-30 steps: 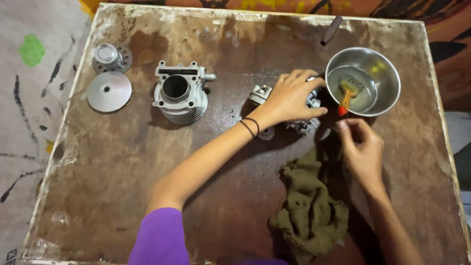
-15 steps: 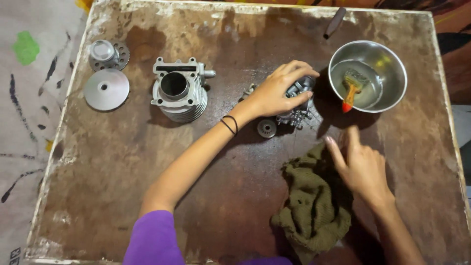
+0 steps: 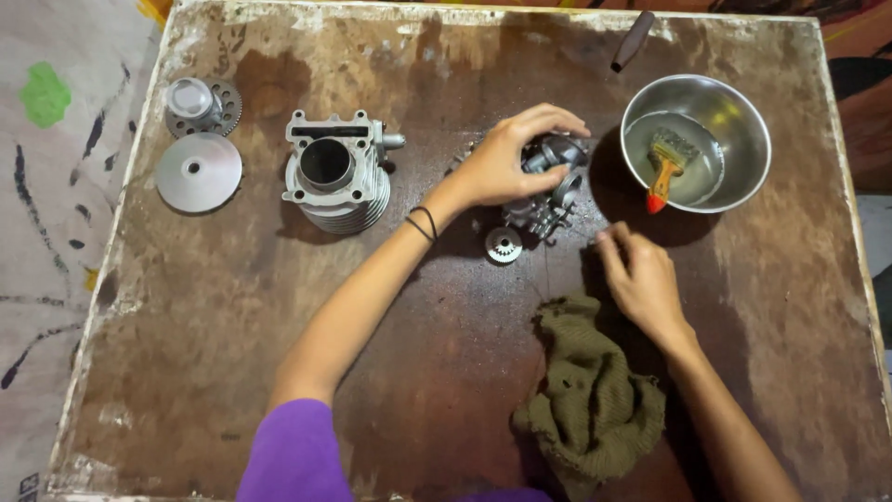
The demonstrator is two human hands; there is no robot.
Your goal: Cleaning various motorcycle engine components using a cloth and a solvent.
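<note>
My left hand (image 3: 509,158) grips a small grey metal engine part (image 3: 548,186) near the middle of the stained wooden board (image 3: 204,335), fingers curled over its top. Just below that part lies a small toothed gear (image 3: 503,244). My right hand (image 3: 639,275) rests fingertips down on the board beside the part, holding nothing that I can see. An olive-green rag (image 3: 595,400) lies crumpled below the right hand.
A steel bowl (image 3: 743,121) at the upper right holds liquid and a brush with an orange handle (image 3: 665,169). A finned engine cylinder (image 3: 334,178) stands left of centre. A round metal disc (image 3: 198,172) and a sprocket-like part (image 3: 200,103) lie at the far left. A dark handle (image 3: 633,41) lies at the top edge.
My right hand came away from the brush in the bowl and moved down onto the board by the rag. The left hand stays on the engine part.
</note>
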